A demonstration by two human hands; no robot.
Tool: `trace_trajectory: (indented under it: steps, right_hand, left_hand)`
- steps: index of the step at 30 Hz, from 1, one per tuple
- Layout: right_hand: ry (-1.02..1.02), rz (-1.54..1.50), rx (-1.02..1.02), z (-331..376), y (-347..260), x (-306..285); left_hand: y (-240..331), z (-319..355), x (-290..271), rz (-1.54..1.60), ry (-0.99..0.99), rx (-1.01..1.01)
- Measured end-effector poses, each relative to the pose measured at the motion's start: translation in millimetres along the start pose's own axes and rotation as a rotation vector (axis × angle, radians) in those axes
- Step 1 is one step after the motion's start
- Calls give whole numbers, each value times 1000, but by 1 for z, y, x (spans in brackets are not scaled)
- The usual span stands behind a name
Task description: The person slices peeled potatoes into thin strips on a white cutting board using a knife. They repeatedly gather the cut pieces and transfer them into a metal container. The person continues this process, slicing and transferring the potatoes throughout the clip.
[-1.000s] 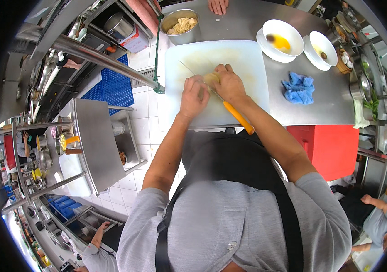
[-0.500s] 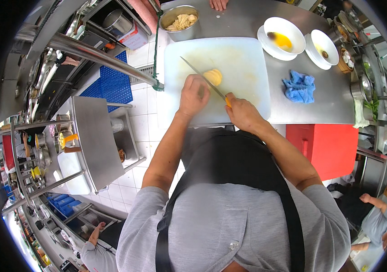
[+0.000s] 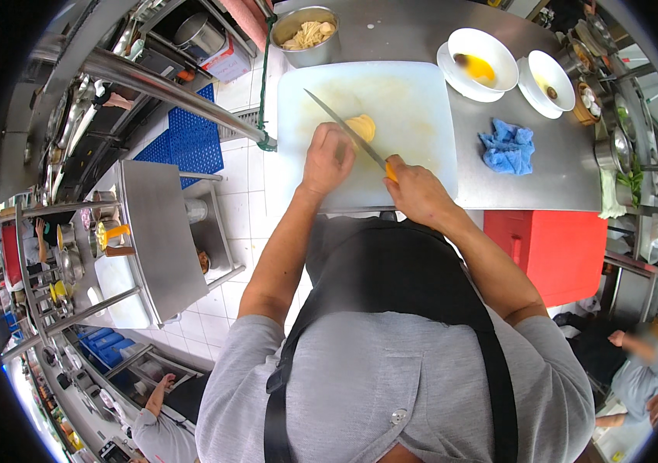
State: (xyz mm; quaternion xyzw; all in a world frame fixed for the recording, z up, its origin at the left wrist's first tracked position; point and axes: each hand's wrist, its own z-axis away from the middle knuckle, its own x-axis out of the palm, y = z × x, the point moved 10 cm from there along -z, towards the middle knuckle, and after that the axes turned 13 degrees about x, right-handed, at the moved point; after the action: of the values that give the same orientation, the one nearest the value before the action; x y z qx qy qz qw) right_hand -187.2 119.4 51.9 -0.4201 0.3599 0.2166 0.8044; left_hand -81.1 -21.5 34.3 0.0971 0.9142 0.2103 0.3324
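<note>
Food [image 3: 365, 124] on cutting board [image 3: 414, 104], bowls [image 3: 505, 52] right.

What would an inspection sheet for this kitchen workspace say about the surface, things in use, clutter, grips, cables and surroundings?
Surface: steel table bearing a pale cutting board with faint yellowish stains.
Things in use: knife lying diagonally over the board, beside yellow slices.
Clutter: crumpled blue cloth, large white bowl with yellow contents, smaller white bowl, metal pot of pale pieces.
Grips: right grip closed around the knife's yellow handle; left grip curled left of the blade, blurred, contact unclear.
Cables: nothing seen; only a green cord by the table's left end.
Surroundings: red box, blue floor mat, steel side table, other people nearby.
</note>
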Motion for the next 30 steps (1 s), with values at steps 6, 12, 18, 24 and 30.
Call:
trace_trajectory:
  steps: [6, 12, 18, 24, 30]
  right_hand:
    - [-14, -10, 11, 5, 1, 0]
    - [52, 40, -103, -2, 2, 14]
    - [-9, -23, -17, -3, 4, 5]
    - [-75, 30, -21, -15, 8, 17]
    - [-16, 62, -89, -28, 24, 37]
  left_hand:
    - [0, 1, 0, 6, -2, -17]
    - [-3, 5, 3, -14, -33, 17]
    - [1, -1, -1, 20, -16, -24]
    - [1, 0, -1, 38, 15, -29]
    - [2, 1, -6, -13, 20, 25]
